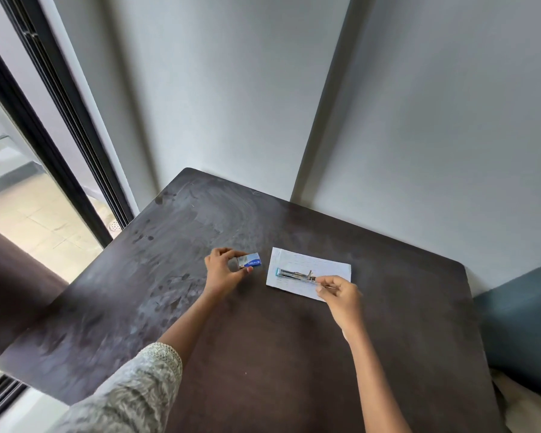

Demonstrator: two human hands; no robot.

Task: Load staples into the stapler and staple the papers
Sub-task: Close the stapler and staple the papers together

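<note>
Task early, loading stage. Stapler (295, 274) lies opened out on papers (310, 271), just right of tabletop (263, 339) centre. Left hand (221, 271) grip grasping staple box (250, 261), at 9 o'clock from papers. Right hand (338, 292) grip pinched at stapler's 3 o'clock end, on thin sliver, likely staple strip. Judged: staples not yet seated, papers unstapled. Hard to make out: magazine contents, box open or closed, sheet count.

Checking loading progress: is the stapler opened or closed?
Opened: the silver metal stapler lies stretched flat along the white lined paper, its arm unfolded.
</note>
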